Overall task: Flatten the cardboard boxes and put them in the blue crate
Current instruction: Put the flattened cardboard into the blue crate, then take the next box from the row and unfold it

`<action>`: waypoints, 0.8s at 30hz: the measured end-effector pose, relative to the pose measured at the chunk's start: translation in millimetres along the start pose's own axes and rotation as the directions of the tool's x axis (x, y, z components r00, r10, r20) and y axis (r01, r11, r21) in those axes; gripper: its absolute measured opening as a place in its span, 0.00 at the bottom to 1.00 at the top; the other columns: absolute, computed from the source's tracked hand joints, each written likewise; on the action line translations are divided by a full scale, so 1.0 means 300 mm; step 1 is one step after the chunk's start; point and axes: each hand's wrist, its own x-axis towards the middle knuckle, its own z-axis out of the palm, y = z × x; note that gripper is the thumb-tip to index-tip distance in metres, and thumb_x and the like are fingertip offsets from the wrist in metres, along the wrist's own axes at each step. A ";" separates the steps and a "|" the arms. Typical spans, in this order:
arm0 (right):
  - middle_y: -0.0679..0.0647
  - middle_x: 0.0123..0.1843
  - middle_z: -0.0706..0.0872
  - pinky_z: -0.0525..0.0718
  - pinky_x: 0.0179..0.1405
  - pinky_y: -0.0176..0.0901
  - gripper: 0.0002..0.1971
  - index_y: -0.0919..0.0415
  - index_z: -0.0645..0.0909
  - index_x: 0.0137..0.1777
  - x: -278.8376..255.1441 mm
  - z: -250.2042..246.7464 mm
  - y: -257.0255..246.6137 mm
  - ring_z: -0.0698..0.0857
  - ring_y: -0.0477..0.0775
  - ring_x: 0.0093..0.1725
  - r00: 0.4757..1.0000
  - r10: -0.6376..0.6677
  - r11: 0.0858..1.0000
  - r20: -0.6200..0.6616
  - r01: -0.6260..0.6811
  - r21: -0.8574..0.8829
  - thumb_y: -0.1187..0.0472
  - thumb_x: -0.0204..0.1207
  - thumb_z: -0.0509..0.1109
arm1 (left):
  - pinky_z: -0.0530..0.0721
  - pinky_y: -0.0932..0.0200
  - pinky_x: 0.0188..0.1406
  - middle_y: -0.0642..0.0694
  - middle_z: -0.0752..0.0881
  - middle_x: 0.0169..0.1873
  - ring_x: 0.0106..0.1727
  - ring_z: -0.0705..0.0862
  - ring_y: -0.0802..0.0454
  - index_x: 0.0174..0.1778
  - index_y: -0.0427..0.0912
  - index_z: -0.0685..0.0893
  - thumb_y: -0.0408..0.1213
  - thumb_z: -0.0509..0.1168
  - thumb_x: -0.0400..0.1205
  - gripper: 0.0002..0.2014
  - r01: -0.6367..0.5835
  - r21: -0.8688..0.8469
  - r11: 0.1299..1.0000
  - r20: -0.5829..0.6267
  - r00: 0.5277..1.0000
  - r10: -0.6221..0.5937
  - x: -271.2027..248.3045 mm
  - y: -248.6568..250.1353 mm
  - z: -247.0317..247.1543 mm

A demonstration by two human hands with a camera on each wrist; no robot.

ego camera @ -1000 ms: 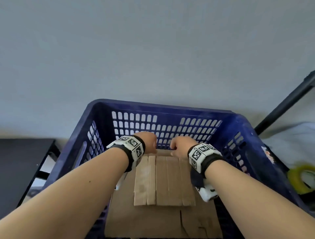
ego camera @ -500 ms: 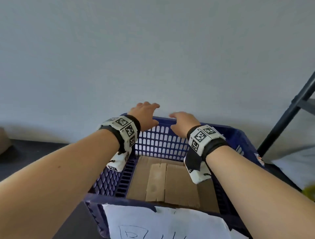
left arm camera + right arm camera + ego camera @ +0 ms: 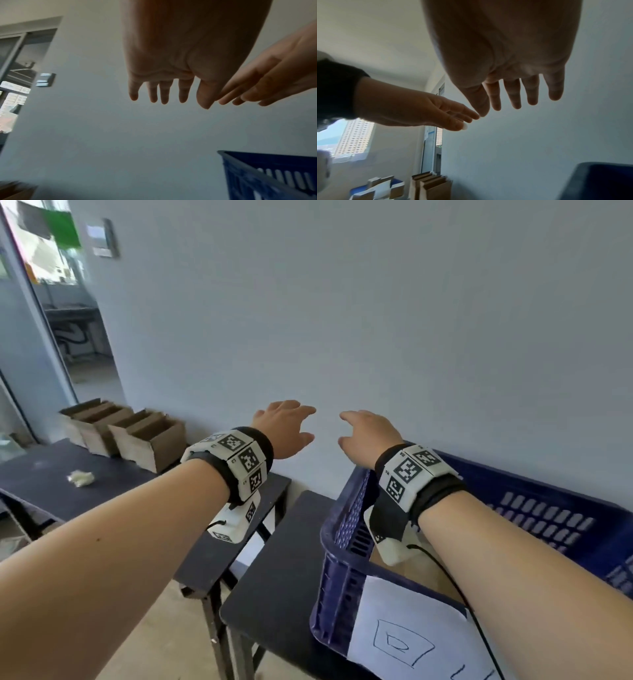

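The blue crate (image 3: 346, 529) stands on a dark stool at the lower right, with a strip of flattened cardboard (image 3: 414, 570) showing inside under my right wrist. Both hands hover in the air above and left of the crate, empty. My left hand (image 3: 286, 428) has its fingers spread and relaxed, as does my right hand (image 3: 366, 433). Two upright cardboard boxes (image 3: 147, 440) with open tops sit on the dark table at the far left. In the left wrist view the left hand (image 3: 164, 89) is bare, with the crate rim (image 3: 243, 157) below.
A dark table (image 3: 102, 491) runs along the wall on the left, with a crumpled white scrap (image 3: 80, 478) on it. A white paper label (image 3: 411, 635) hangs on the crate's near wall. A plain wall lies ahead and a doorway (image 3: 51, 302) at the far left.
Both hands have lifted out of the crate, let go of the flattened cardboard and swung up and left. My view has turned left, bringing the table with the boxes into sight.
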 end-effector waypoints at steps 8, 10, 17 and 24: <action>0.53 0.79 0.68 0.67 0.76 0.55 0.27 0.51 0.63 0.80 0.128 0.237 -0.513 0.65 0.58 0.78 0.993 -0.061 0.998 0.097 0.059 0.028 0.56 0.81 0.59 | 0.59 0.43 0.78 0.48 0.62 0.80 0.80 0.59 0.44 0.81 0.53 0.61 0.49 0.59 0.83 0.29 0.140 -0.054 0.989 0.053 0.989 -0.137 -0.147 -0.566 -0.034; 0.54 0.79 0.68 0.68 0.75 0.55 0.27 0.51 0.64 0.80 0.164 0.311 -0.657 0.66 0.59 0.78 0.989 -0.080 0.996 0.125 0.075 0.045 0.57 0.80 0.60 | 0.61 0.42 0.78 0.47 0.64 0.79 0.80 0.61 0.43 0.80 0.52 0.63 0.49 0.61 0.82 0.30 0.174 -0.067 0.982 0.050 0.984 -0.171 -0.182 -0.735 -0.045; 0.54 0.74 0.75 0.72 0.72 0.47 0.20 0.52 0.75 0.72 0.288 0.539 -1.017 0.73 0.57 0.73 0.982 -0.088 0.979 0.169 0.054 0.196 0.57 0.79 0.63 | 0.66 0.43 0.75 0.47 0.69 0.75 0.76 0.66 0.45 0.74 0.51 0.71 0.46 0.64 0.81 0.24 0.247 -0.098 0.964 0.049 0.969 -0.243 -0.284 -1.206 -0.044; 0.50 0.58 0.88 0.76 0.57 0.37 0.11 0.55 0.87 0.55 0.390 0.670 -1.119 0.83 0.52 0.60 0.987 -0.004 0.944 0.161 -0.050 0.327 0.64 0.77 0.66 | 0.71 0.48 0.72 0.46 0.73 0.72 0.73 0.71 0.46 0.72 0.49 0.74 0.43 0.64 0.82 0.21 0.259 -0.167 0.951 0.054 0.966 -0.253 -0.243 -1.447 0.003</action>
